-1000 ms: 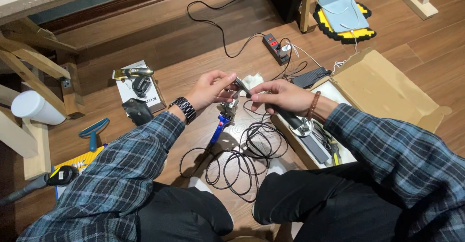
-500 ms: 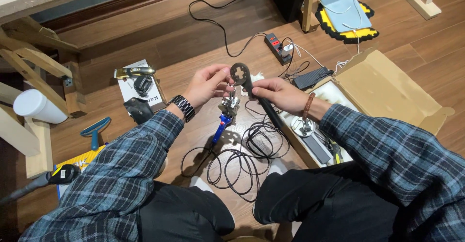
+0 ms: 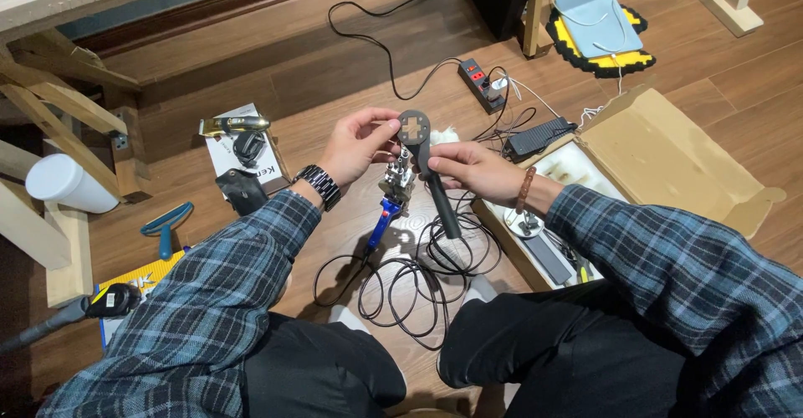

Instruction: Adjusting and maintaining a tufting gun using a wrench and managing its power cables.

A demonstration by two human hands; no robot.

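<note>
Both hands meet over the wooden floor (image 3: 335, 41): the left hand (image 3: 355, 146) pinches the round head of a black handheld tool (image 3: 427, 171) between its fingertips, while the right hand (image 3: 468, 169) closes around the tool's shaft just below. The tool is matte black, with a flat ring-shaped head pierced by a cross-like opening and a long, tapering handle pointing down. Directly beneath it stands a small metal fixture with a blue handle (image 3: 390, 199); below that lies a loose coil of thin black cable (image 3: 401, 288). Right of the tool sits an open cardboard box (image 3: 669, 154); above it, a black power strip (image 3: 480, 80).
</note>
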